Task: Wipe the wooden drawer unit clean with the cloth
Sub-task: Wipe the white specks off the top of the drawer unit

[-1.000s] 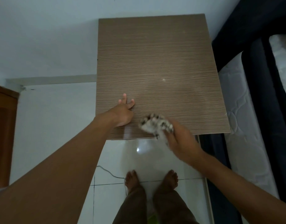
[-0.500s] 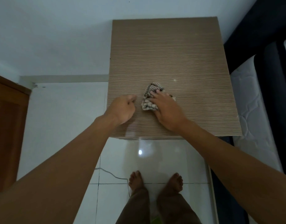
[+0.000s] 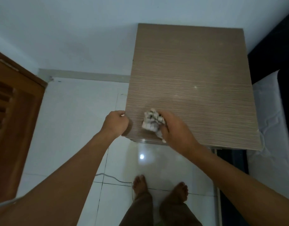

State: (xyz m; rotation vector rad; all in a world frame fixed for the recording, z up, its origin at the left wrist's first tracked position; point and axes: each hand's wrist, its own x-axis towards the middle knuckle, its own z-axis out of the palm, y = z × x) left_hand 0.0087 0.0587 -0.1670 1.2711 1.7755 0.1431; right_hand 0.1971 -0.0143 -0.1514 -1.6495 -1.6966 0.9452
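View from a head-worn camera, looking down at a person standing barefoot on a white tiled floor [image 3: 72, 128]; a wooden drawer unit [image 3: 197, 75] stands against a pale wall, and only its flat top panel shows, brown with fine horizontal grain.

A small crumpled cloth [image 3: 151, 122], pale with dark checks, lies on the top near the front left corner; the right hand [image 3: 177, 130] covers its right side, the fingers closed round it and bunching it against the wood.

The left hand [image 3: 116, 123] sits at the left edge of the unit, near the same corner; its fingers are curled into a loose fist, seemingly holding nothing, though the angle hides whether they hook the edge.

A brown wooden door [image 3: 15, 115] is at far left; a white quilted mattress [image 3: 269, 121] in a dark bed frame is just beside the unit on the right; a thin grey cable [image 3: 115, 177] trails across the floor by the feet [image 3: 141, 185].

The step in hand looks like wiping the top panel, with the cloth at the near corner; most of the panel lies beyond it, and a few pale specks show near the middle.

The next move probably calls for pressing the cloth flat and sweeping it away from the body toward the far edge and rightward; the drawer fronts, hidden below, would need attention afterwards.
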